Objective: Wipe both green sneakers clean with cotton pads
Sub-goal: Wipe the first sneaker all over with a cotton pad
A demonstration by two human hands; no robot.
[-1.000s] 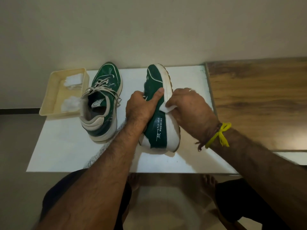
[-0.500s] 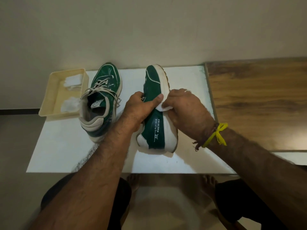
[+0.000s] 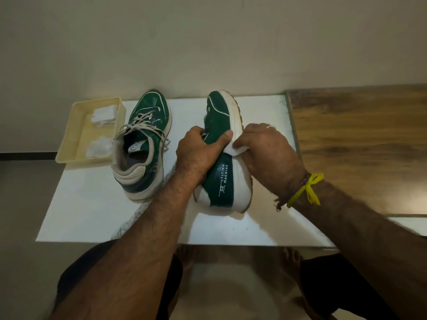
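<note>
Two green sneakers with cream soles are on the white table top (image 3: 92,215). The right sneaker (image 3: 223,181) is tipped on its side, its green side panel and white sole edge facing up. My left hand (image 3: 198,151) grips its upper at the middle, thumb across the green panel. My right hand (image 3: 265,151) holds a white cotton pad (image 3: 236,150) against the sole edge, just right of my left thumb. The left sneaker (image 3: 143,144) stands upright, laced, untouched, to the left.
A cream tray (image 3: 69,144) with several white cotton pads (image 3: 104,114) sits at the table's far left corner. A wooden surface (image 3: 358,146) adjoins the table on the right. A wall rises behind. My knees and bare feet show below the front edge.
My right hand with the pad has slid along the sole edge, first toward the toe, then slightly back. The left hand keeps its grip and the sneaker has shifted a little.
</note>
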